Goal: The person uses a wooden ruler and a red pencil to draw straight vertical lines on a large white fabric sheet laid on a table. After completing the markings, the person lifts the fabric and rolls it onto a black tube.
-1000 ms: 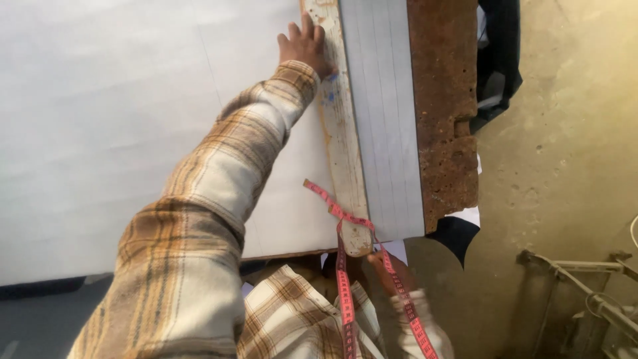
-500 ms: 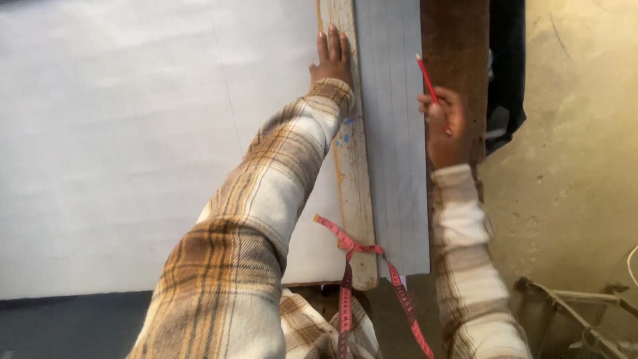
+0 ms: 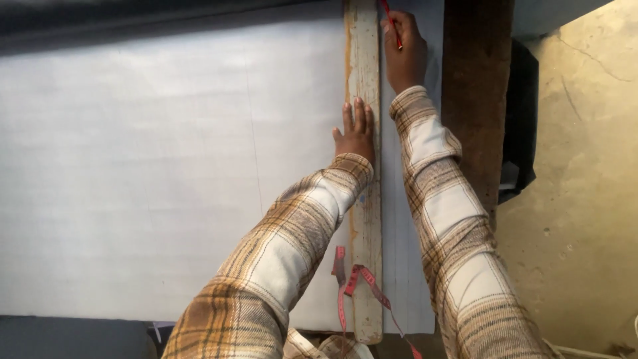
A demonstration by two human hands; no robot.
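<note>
Head view: I see my left hand (image 3: 355,135) flat, holding down the wooden ruler (image 3: 364,199), while my right hand (image 3: 404,50) grips a red pencil (image 3: 392,25) at the top of the white cloth (image 3: 166,186), no new line showing yet.

Tailoring workshop: tape measure (image 3: 355,282), cloth (image 3: 166,173), straightedge (image 3: 364,66).

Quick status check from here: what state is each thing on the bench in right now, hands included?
Left hand: flat, fingers spread, pressing on the wooden straightedge.
Right hand: closed around the red pencil, at the straightedge's right edge.
Red pencil: gripped, tilted, tip hidden.
Wooden straightedge: lying flat on the sheet, pinned down.
White sheet: spread flat, faint lines on it.
Pink measuring tape: loose, draped over the straightedge's near end.
</note>
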